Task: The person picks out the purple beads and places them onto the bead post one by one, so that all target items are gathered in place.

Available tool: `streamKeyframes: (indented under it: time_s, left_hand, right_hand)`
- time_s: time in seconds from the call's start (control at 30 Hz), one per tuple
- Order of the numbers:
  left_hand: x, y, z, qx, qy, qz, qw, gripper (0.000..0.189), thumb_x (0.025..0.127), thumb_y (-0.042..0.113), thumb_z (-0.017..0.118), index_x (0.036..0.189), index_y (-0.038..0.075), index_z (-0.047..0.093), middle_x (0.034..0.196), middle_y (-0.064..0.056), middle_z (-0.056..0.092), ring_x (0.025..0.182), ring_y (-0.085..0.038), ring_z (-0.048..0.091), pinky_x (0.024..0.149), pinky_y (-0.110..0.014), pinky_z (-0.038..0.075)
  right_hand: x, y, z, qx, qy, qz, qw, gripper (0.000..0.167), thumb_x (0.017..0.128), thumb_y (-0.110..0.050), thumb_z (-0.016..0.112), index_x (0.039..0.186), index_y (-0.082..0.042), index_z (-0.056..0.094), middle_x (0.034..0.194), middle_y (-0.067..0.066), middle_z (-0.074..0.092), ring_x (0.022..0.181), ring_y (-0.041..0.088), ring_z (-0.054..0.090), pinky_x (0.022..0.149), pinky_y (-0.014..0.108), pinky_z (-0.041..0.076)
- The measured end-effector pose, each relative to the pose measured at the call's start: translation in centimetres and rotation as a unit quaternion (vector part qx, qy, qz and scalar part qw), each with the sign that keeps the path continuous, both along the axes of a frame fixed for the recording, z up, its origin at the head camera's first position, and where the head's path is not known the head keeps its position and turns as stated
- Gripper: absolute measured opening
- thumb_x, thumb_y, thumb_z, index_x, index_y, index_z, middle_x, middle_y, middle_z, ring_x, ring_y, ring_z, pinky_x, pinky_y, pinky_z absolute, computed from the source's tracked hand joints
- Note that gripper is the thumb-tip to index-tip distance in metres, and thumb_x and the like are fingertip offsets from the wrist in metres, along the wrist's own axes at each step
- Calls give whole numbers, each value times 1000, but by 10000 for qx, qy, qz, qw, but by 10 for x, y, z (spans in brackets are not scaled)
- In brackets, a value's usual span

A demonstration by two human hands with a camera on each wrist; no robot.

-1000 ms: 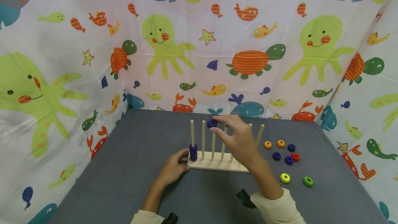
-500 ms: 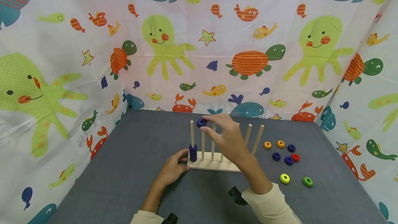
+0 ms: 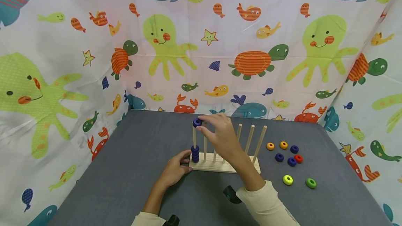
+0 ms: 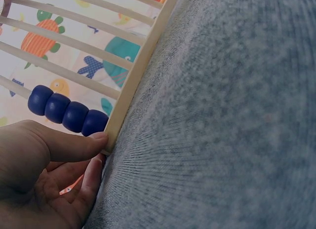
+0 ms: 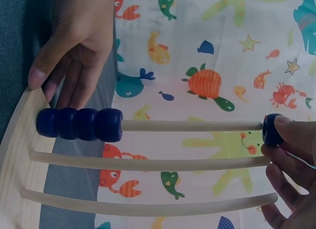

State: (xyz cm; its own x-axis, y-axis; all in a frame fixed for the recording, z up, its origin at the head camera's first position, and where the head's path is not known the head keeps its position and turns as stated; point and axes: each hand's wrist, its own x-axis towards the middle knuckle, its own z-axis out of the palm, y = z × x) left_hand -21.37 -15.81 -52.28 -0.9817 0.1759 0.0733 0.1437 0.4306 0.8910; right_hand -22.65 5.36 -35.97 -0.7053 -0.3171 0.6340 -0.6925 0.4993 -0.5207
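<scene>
Blue bead (image 3: pixel 197 122), one, pinched by right hand (image 3: pixel 223 136); four stacked beads (image 3: pixel 195 154) on peg (image 3: pixel 194 137); left hand (image 3: pixel 175 168) grips base (image 3: pixel 218 167)

You have a dark grey table surface (image 3: pixel 150 138), bordered on its far, left and right sides by a white cloth (image 3: pixel 204 53); on the far side, note a printed green octopus (image 3: pixel 163 50) left of an orange-shelled turtle (image 3: pixel 252 62), and on the left side another green octopus (image 3: pixel 51 100)
</scene>
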Motion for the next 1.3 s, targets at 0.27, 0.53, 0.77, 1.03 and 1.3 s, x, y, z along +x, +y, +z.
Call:
streamKeyframes:
  time_s: [0.27, 0.53, 0.77, 1.03, 1.3]
  left_hand:
    - [2, 0, 1, 20, 5, 6, 10000, 65, 89, -2, 76, 151, 3, 56, 149, -20, 61, 127, -37, 65, 104, -56, 53]
    - [1, -1, 0, 13, 5, -22, 10000, 65, 90, -2, 75, 152, 3, 55, 150, -19, 61, 128, -36, 65, 103, -54, 54]
    - [-1, 0, -2, -22, -52, -28, 10000, 66, 91, -1, 74, 153, 5, 54, 151, -18, 60, 129, -34, 65, 104, -52, 54]
    - [0, 0, 1, 7, 7, -29, 10000, 66, 90, -2, 74, 153, 3, 54, 150, -19, 60, 128, -36, 65, 103, -53, 54]
    - [0, 0, 0, 7, 54, -26, 10000, 66, 89, -4, 75, 152, 1, 55, 149, -21, 61, 127, -37, 65, 103, -55, 54]
  right_hand:
    - [-2, -6, 0, -25, -166, -16, 9999, 34, 97, -19, 79, 129, -8, 76, 125, 9, 76, 113, 28, 60, 102, 55, 47]
    - [-5, -9, 0, 3, -147, -4, 9999, 34, 97, -18, 78, 130, -9, 76, 127, 8, 75, 110, 26, 61, 96, 50, 52]
    - [-7, -10, 1, 118, -223, 50, 9997, 35, 98, -19, 78, 131, -9, 75, 128, 9, 75, 113, 28, 67, 118, 58, 40]
    - [-6, -8, 3, -46, -127, 43, 9999, 34, 96, -16, 80, 129, -8, 75, 125, 8, 76, 116, 28, 65, 104, 52, 52]
    - [-3, 0, 8, -303, 201, -49, 9993, 32, 94, -15, 82, 125, -8, 78, 120, 7, 78, 112, 26, 68, 99, 48, 55]
